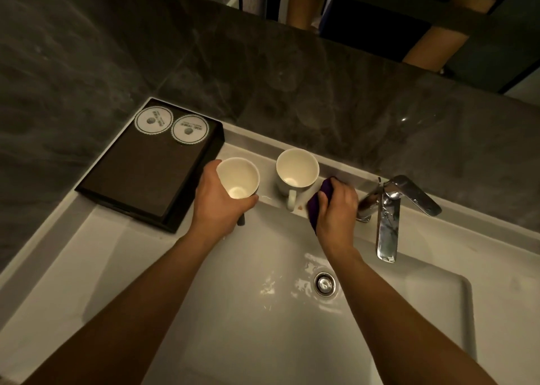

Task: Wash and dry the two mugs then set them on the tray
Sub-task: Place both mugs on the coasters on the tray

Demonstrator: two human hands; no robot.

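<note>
Head view over a white basin (233, 311). We see the left hand (217, 206) with its fingers wrapped round the first mug (238, 177), which is upright, mouth open toward us, just beside the right edge of the dark tray (146, 180); we cannot tell whether its base rests on the ledge. The second mug (296, 171) stands upright on the pale worktop ledge (248, 145) behind the basin, apart from the first, handle pointing toward us, held by neither hand. The right hand (337, 206) has its fingers clenched on a purple cloth (314, 209), just right of the second mug's handle. Neither mug is on the tray, which lies at the left of the worktop and carries two round paper coasters (153, 120) at its far end. A chrome tap (388, 224) stands right of the right hand; the drain (324, 283) lies below it, with wet patches around.
</note>
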